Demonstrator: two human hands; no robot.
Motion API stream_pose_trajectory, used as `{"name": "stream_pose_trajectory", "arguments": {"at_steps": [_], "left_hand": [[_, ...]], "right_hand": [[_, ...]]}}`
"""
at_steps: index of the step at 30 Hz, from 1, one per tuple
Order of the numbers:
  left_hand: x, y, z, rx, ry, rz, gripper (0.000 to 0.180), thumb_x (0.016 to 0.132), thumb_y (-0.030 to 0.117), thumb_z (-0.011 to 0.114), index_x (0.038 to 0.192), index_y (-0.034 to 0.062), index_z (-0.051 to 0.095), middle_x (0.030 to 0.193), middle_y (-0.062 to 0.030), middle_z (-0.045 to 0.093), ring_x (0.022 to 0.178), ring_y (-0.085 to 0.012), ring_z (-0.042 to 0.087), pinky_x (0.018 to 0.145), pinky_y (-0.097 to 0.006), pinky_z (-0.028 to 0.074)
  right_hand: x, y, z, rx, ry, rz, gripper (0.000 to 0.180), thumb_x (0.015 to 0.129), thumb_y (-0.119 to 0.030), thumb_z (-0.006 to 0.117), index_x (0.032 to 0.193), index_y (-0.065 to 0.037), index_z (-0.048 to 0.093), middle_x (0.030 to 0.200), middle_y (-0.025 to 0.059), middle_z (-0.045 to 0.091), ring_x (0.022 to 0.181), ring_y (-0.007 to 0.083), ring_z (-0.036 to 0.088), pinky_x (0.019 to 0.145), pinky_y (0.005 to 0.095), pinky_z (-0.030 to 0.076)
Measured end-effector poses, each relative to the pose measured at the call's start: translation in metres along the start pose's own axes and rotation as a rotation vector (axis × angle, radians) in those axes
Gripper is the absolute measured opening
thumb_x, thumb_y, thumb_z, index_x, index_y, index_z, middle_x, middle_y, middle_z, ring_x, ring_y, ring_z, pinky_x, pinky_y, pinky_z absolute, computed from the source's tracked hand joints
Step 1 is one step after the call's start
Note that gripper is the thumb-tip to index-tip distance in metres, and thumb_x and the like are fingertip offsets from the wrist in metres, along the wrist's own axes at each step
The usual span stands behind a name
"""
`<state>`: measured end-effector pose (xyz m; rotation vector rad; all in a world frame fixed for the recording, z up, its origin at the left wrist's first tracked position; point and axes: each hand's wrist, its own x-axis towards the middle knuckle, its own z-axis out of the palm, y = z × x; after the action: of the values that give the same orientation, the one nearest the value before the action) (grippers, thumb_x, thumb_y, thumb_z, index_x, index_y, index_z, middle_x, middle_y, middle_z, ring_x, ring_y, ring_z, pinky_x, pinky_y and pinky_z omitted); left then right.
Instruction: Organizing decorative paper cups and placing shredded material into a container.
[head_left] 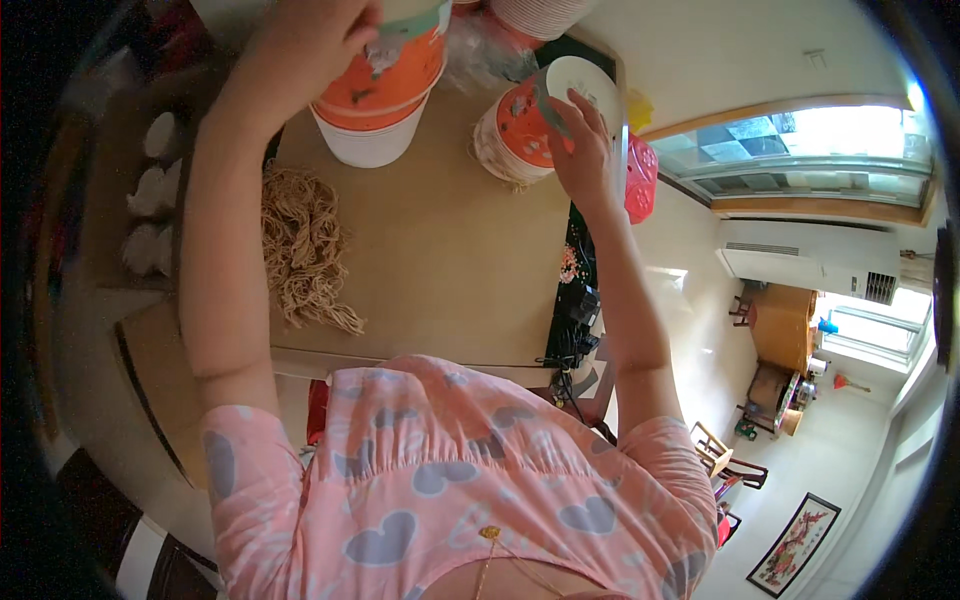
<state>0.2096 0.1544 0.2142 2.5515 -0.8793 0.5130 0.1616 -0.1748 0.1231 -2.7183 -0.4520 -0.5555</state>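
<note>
A tall stack of orange and white paper buckets (375,90) stands at the far left of the table. My left hand (325,35) is over the stack's upper left side, fingers curled and partly cut off by the picture's top edge; what they hold is hidden. To the right, my right hand (585,150) grips a shorter orange paper bucket (522,125), thumb on its side and fingers over its pale round end. Beige string is wound around this bucket's lower part. A loose heap of beige string (305,250) lies beside my left forearm.
Clear plastic wrapping (485,50) and a stack of white rims (540,12) stand at the back. Black cables and an adapter (580,305) lie along the table's right edge. A pink-red plastic item (641,180) is beyond that edge. White objects (155,190) sit at the left.
</note>
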Motion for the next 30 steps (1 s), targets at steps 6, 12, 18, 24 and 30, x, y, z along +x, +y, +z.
{"name": "stream_pose_trajectory", "arguments": {"at_steps": [6,12,18,24,30], "left_hand": [[0.002,0.072,-0.093,-0.408,0.244,-0.346,0.009,0.077,0.001,0.063,0.081,0.0036,0.055,0.081,-0.0072,0.059,0.073,-0.0225,0.057,0.069,-0.032,0.045],[-0.043,0.042,-0.036,-1.232,0.223,-0.32,0.045,0.077,0.019,0.066,0.118,0.0024,0.054,0.107,-0.0034,0.059,0.099,-0.0169,0.055,0.089,-0.03,0.043],[-0.141,0.077,0.1,-1.869,-0.019,-0.876,0.022,0.085,0.012,0.061,0.104,0.002,0.058,0.095,-0.0029,0.061,0.087,-0.0106,0.058,0.077,-0.027,0.046],[-0.25,0.097,0.235,-2.204,-0.198,-1.142,0.021,0.086,0.012,0.06,0.106,0.005,0.058,0.096,-0.0036,0.062,0.086,-0.0129,0.059,0.074,-0.028,0.049],[-0.283,0.068,0.245,-0.741,0.03,-0.946,0.012,0.087,0.011,0.059,0.096,0.0037,0.063,0.083,-0.0062,0.065,0.076,-0.0147,0.062,0.07,-0.028,0.049]], "right_hand": [[0.013,-0.044,-0.015,0.509,0.111,0.096,0.039,0.083,-0.004,0.058,0.121,-0.007,0.052,0.123,0.0129,0.053,0.114,0.0259,0.051,0.094,0.0346,0.042],[-0.029,-0.018,-0.044,0.869,0.17,0.13,0.038,0.09,-0.019,0.05,0.124,-0.003,0.049,0.118,0.0094,0.056,0.105,0.0175,0.054,0.089,0.0317,0.044],[-0.128,-0.029,-0.046,1.502,-0.044,0.972,0.036,0.092,-0.029,0.048,0.121,-0.007,0.05,0.095,0.0029,0.061,0.07,0.0113,0.057,0.054,0.0227,0.045],[-0.199,-0.03,-0.01,0.895,-0.486,0.877,0.049,0.087,-0.005,0.055,0.133,-0.005,0.038,0.108,0.01,0.058,0.075,0.0132,0.062,0.051,0.0241,0.052],[-0.202,-0.05,0.017,0.793,-0.392,0.976,0.039,0.087,-0.006,0.054,0.124,-0.005,0.044,0.096,0.0089,0.056,0.061,0.0126,0.061,0.047,0.0246,0.05]]}}
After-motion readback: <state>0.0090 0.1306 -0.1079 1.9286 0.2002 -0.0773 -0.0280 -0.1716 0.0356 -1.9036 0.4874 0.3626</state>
